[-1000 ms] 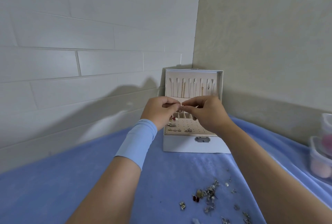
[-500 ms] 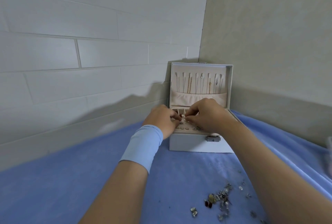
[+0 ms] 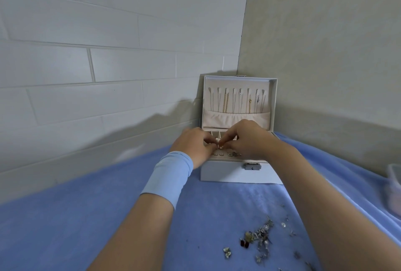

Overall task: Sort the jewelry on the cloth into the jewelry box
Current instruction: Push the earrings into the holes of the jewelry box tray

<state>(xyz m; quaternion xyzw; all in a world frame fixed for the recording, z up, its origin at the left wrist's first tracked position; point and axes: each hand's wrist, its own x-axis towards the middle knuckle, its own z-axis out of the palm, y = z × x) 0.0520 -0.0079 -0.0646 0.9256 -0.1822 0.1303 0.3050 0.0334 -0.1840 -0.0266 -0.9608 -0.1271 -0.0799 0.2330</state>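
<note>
Pinching one small gold-coloured stud (image 3: 221, 146) between them, both hands meet low over the front part of the open jewelry box (image 3: 238, 174). The left hand (image 3: 192, 146) comes to it from the left and the right hand (image 3: 249, 140) from the right and a bit above. Fingers of both are curled narrow w/ the tips closed on the piece, so neither hand is nearer. Whether one hand holds a separate back part is too small to tell.

The stud is just above the tray (image 3: 213, 159), directly behind a row of earrings (image 3: 221, 154) already seated there. Its long axis, i.e. the pin, is hidden by the fingertips. Probably it must point straight down, so the coming move is a short push downward, approx. vertical.

The loose pile (image 3: 260, 237) lies on the blue cloth (image 3: 97, 216) near the right forearm, well apart from the box, so much sorting is left.

Vs. 1 s ago: then the hands were raised in front of the lid pocket (image 3: 236, 117). Now they are lower, at tray level, and the pocket shows above them. Vs. 0.5 s ago they sit almost the same, only slightly more down.
</note>
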